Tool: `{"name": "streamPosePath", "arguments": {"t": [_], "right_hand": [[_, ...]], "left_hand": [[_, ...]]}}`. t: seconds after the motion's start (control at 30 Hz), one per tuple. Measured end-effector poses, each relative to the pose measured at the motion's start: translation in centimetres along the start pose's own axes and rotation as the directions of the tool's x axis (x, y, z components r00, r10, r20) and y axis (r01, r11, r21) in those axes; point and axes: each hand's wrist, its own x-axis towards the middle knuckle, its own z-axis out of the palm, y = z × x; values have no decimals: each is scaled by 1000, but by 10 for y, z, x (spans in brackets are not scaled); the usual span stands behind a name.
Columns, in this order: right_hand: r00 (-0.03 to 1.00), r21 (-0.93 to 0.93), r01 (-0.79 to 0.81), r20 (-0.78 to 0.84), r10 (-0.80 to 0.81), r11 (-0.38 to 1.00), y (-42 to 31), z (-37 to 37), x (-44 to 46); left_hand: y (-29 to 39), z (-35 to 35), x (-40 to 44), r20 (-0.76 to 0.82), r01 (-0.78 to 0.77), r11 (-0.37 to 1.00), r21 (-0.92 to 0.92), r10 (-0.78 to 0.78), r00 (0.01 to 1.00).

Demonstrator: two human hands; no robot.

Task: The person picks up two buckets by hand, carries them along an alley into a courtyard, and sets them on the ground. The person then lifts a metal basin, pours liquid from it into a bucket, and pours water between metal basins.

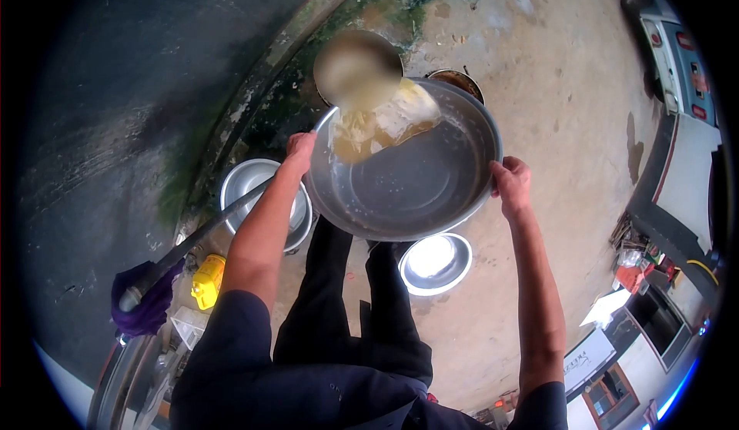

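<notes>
A large grey metal basin [416, 187] is held up in front of the body, tilted away. My left hand [301, 151] grips its left rim, and my right hand [510, 178] has its fingers closed on the right rim. Yellowish liquid [362, 137] with a pale, wet, sheet-like mass [408, 113] lies at the far side of the basin. Beyond that rim is a round container [358, 41], its inside blurred; whether liquid is running into it I cannot tell.
A metal basin [235, 184] stands at the left, another [456, 280] near the feet. A rusty round vessel [466, 82] shows behind the big basin. A yellow container [208, 281], a pipe [188, 241] and purple cloth [146, 311] are left; a vehicle [677, 60] is far right.
</notes>
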Motion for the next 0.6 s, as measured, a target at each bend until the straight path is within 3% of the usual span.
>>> {"name": "streamPosePath", "arguments": {"t": [0.23,0.33,0.53,0.6], "right_hand": [[1000,18,2,-22,-1,1000,-14,6,2],[1000,35,13,-23,-13,999,-22,9,3],[999,91,47,-27,-45,995,-34,15,4],[998,103,60,-41,-56,993,-40,18,4]], "left_hand": [[-4,-3,8,43,-11,1000,-10,11,999],[-11,0,25,0,-32,999,42,32,1000],[-24,0,51,56,-43,993,113,37,998],[-20,-4,48,186,-6,996,90,-11,983]]}}
